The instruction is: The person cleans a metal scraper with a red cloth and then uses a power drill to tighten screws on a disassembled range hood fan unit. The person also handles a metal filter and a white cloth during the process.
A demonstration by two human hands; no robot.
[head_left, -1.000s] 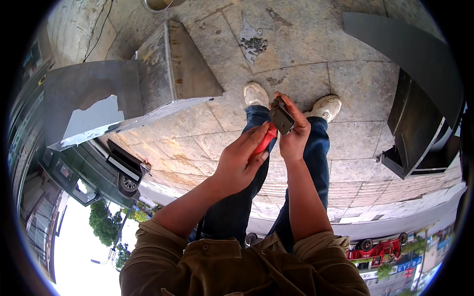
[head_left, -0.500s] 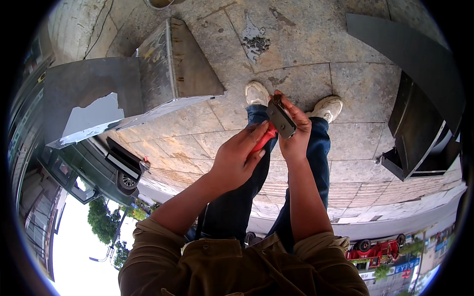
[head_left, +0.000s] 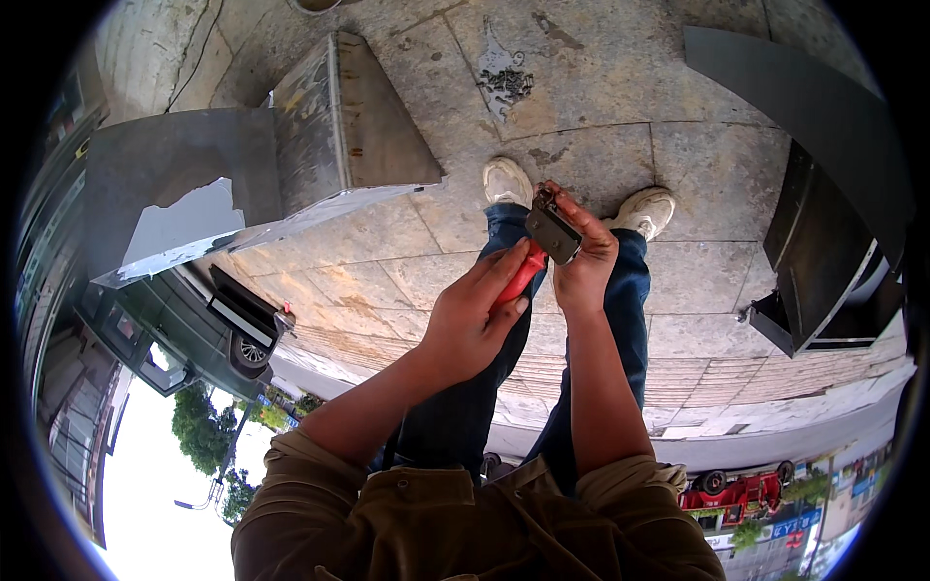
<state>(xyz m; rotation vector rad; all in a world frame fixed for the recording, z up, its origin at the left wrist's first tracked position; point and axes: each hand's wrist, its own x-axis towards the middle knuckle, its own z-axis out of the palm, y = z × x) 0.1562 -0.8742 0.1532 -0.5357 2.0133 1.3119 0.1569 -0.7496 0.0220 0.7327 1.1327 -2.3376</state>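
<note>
My right hand (head_left: 585, 254) grips a small grey metal block (head_left: 553, 230), which looks like a padlock, held up above my knees. My left hand (head_left: 470, 320) is closed around a red-handled tool (head_left: 520, 274) whose tip points up into the underside of the grey block. The tool's working end is hidden behind the block and my fingers. Both hands meet over my blue jeans (head_left: 620, 290), with my white shoes (head_left: 508, 181) on the stone paving below.
A tilted metal box-shaped structure (head_left: 334, 126) stands at the left on the paved ground (head_left: 601, 97). Dark metal panels and a black open box (head_left: 823, 290) are on the right. A parked dark car (head_left: 184, 320) and a street with red vehicles lie at the lower rim.
Both hands stay together on the block and tool; they have shifted very slightly, with the grey block tilted a little differently. Nothing was let go.
</note>
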